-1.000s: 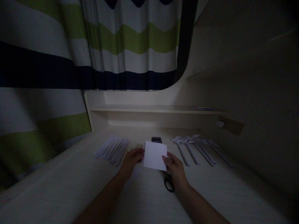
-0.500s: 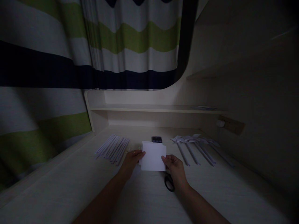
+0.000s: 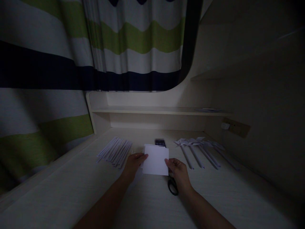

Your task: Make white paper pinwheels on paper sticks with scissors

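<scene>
White paper sheet (image 3: pixel 156 160) is pinched at its side edges by left hand (image 3: pixel 133 163) and right hand (image 3: pixel 178 173), mid-desk (image 3: pixel 71 190); scissors (image 3: pixel 172 187) lie beneath the right hand, bare desktop toward the near edge.

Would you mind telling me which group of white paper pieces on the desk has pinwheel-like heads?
The group right of the hands, the paper pinwheels, has folded heads on sticks; the paper rolls on the left are plain.

The view is very dim; faint light falls from the curtain (image 3: pixel 133 47) behind the tabletop (image 3: pixel 147 203). The right wall (image 3: pixel 262 95) sinks into shadow. Edges bow with wide-angle distortion; detail is soft.
</scene>
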The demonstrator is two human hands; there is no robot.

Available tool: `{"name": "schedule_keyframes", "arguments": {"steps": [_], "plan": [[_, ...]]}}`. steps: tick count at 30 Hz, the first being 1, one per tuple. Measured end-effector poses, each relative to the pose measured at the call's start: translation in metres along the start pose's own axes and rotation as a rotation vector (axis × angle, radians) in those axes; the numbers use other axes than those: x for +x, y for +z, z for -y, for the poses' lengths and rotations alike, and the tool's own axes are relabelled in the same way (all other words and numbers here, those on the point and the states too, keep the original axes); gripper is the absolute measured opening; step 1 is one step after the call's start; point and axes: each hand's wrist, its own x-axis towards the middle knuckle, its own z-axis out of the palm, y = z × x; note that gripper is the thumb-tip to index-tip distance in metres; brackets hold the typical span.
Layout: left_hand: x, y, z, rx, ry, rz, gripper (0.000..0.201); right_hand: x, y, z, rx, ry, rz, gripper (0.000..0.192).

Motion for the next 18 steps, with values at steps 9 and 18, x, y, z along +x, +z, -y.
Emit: {"name": "schedule_keyframes", "arguments": {"steps": [9, 18], "plan": [[-0.0016, -0.0005, 0.0004, -0.091, -0.020, 0.029, 0.032, -0.0036, 0.0039, 0.0071, 0.113, 0.088, 0.044, 0.027], [0.0021, -0.0003, 0.0068, -0.060, -0.027, -0.023, 0.031, -0.0007, 0.0024, 0.0038, 0.048, 0.000, -0.024, 0.034]]}}
